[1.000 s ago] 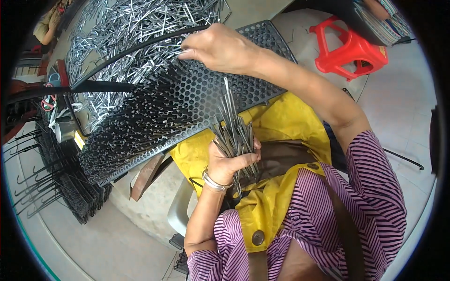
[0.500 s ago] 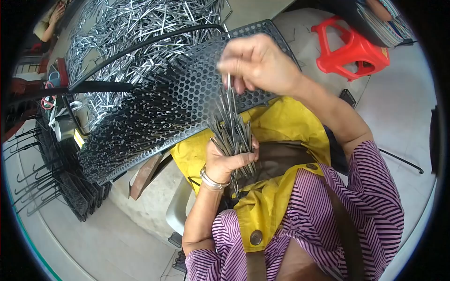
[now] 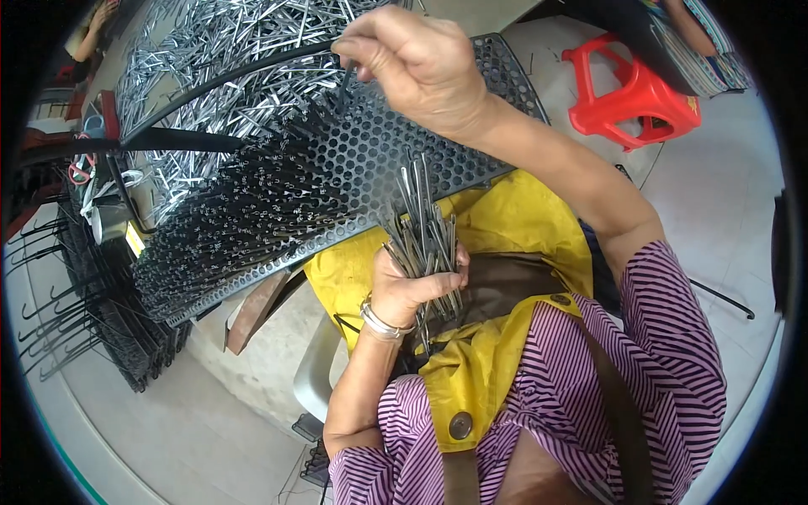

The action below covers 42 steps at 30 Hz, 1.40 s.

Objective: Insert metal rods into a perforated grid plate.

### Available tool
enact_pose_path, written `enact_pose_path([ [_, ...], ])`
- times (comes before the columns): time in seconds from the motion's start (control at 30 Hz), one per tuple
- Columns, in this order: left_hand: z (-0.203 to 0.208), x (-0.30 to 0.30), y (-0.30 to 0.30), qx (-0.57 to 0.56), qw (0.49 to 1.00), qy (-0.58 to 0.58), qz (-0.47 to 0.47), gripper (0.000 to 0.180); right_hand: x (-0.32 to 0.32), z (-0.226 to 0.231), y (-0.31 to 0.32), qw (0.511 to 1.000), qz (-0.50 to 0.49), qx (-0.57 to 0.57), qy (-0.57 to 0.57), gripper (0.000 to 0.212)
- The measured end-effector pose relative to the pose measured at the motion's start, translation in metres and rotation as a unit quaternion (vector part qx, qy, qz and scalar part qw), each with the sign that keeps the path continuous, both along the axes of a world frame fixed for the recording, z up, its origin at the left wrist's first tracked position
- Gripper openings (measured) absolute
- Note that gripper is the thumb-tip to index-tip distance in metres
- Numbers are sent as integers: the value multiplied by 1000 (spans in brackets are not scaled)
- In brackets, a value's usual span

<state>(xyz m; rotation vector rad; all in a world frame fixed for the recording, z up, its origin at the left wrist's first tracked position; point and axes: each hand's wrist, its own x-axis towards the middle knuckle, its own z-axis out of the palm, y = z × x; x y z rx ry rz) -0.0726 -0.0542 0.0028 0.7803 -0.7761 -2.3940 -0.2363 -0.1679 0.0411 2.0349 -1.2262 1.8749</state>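
My left hand [image 3: 412,286] is closed around a bundle of thin metal rods [image 3: 417,227], held upright over my yellow apron [image 3: 539,219]. Higher up, my right hand [image 3: 421,71] pinches one thin dark rod [image 3: 343,88] by its upper end. That rod points down at the far part of a grey perforated tray [image 3: 509,93]; whether its lower tip is in a hole I cannot tell. Many dark rods [image 3: 244,210] stand packed in the tray's holes on the left, while the holes toward the right show bare.
A heap of loose shiny metal strips [image 3: 278,25] lies behind the tray. A curved black bar [image 3: 219,93] crosses over it. Racks with black hooks [image 3: 76,311] stand at the left, scissors [image 3: 82,168] beyond. A red stool [image 3: 635,93] is at the far right; another person's arm shows beside it.
My right hand has moved up and left, from just above the bundle to over the tray's far side, carrying a rod. My left hand has stayed in place.
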Motion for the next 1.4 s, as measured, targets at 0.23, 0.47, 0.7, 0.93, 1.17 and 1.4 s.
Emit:
enact_pose_path([
  [0.23, -1, 0, -1, 0, 1000, 8, -4, 36, 4, 10, -13, 993, 36, 10, 109, 11],
  [0.47, -2, -1, -1, -6, 1000, 6, -16, 37, -1, 8, -10, 994, 26, -18, 107, 11],
  [0.7, -2, -2, -1, -10, 1000, -3, -14, 37, 0, 8, -8, 994, 13, 24, 110, 6],
  [0.93, 0, -3, -1, 1, 1000, -3, -2, 39, 4, -2, -5, 946, 57, 164, 274, 11],
  [1.17, -3, 0, -2, -11, 1000, 8, 7, 40, -19, 21, 42, 799, 185, 563, -98, 26],
  [1.4, 2, -5, -2, -2, 1000, -10, 23, 41, -16, 11, 72, 746, 229, 583, -225, 17],
])
